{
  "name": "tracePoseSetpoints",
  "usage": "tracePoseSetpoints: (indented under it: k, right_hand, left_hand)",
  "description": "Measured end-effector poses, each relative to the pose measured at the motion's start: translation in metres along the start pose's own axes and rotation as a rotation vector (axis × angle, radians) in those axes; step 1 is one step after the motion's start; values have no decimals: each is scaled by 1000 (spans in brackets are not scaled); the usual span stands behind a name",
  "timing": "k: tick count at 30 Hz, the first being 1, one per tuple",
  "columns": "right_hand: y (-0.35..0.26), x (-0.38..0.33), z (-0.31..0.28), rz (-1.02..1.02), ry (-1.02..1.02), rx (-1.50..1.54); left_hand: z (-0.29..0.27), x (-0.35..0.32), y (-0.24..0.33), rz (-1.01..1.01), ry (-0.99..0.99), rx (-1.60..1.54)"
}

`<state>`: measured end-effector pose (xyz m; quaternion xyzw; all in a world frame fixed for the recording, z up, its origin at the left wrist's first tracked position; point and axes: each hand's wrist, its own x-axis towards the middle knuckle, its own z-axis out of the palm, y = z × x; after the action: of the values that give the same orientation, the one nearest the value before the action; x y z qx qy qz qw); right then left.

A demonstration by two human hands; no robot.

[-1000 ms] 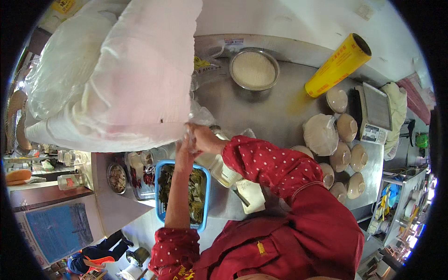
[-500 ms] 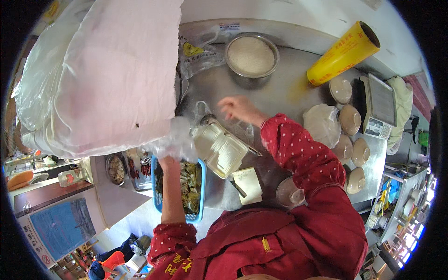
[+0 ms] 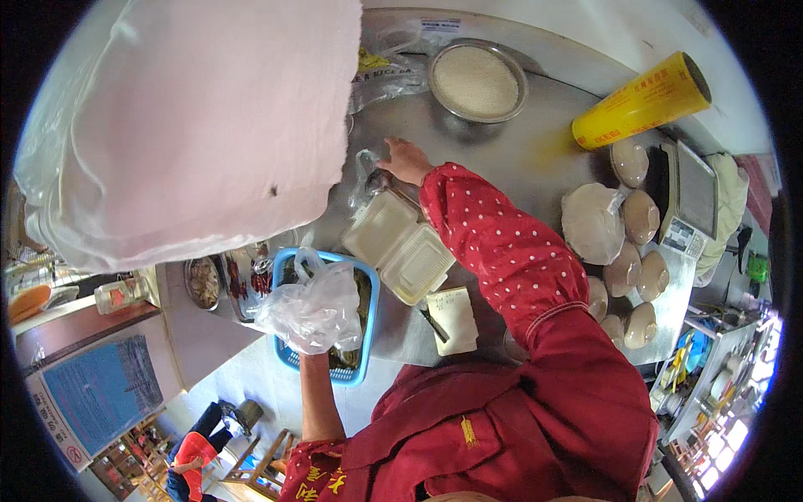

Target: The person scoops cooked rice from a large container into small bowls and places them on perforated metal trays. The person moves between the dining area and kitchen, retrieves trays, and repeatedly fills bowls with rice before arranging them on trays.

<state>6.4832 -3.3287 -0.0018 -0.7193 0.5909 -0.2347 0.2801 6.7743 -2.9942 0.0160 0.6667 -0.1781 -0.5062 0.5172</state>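
The left hand holds a crumpled, translucent white plastic bag over a blue, rectangular plastic basket; the bag hides its fingers. The right hand has its fingers bent beside a small, clear plastic bag; whether they pinch anything, I cannot tell. Below it sits an open, cream-coloured, hinged takeaway box. Farther out stands a round metal bowl of white grains.

From afar I'm seeing a blue basket, a whitish bag over it, a cream box and white-dotted red sleeve right of it.
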Motion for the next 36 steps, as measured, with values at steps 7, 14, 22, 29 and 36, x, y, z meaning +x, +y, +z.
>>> tracePoseSetpoints:
  k: [7, 14, 22, 29, 36]
  right_hand:
    - [-6, 21, 26, 22, -331, 161]
    - [-13, 40, -32, 312, -327, 1443]
    - [-32, 54, -66, 95, -321, 1403]
    - [-38, 29, -81, 68, -178, 438]
    - [-50, -164, -90, 249, -75, 174]
  left_hand:
    - [-11, -15, -8, -6, 13, -1]
    - [-18, -19, -8, 14, 27, -2]
    - [-28, -28, -12, 25, 40, 16]
    - [-33, -23, -13, 42, -33, 64]
    - [-23, -16, -10, 65, -140, 91]
